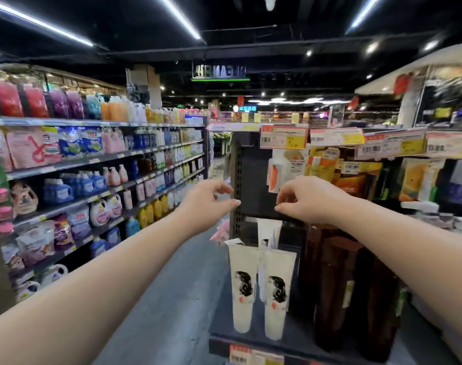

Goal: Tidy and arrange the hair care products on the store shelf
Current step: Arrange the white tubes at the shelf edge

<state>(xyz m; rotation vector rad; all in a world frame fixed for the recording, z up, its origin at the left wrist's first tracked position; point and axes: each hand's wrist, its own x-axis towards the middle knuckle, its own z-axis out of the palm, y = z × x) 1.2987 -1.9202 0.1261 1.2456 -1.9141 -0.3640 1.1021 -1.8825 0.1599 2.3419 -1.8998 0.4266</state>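
- The left hand (211, 204) and the right hand (306, 201) are raised side by side, fingers loosely curled; nothing is held in either.
- Just below them, two white tubes (241, 288) are stood upright on the shelf (295, 338), with dark brown bottles (335, 285) on the right hand's side.
- Beyond the right hand, orange boxes (322, 164) are seen crowded; most arranging is judged not yet done.

Cannot read price tags (283, 137), blurred. Cannot make out labels on smeared brown bottles (332, 291). See only top of rear tube (269, 230) behind front tubes (243, 285). Cannot read hanging sign (219, 71).
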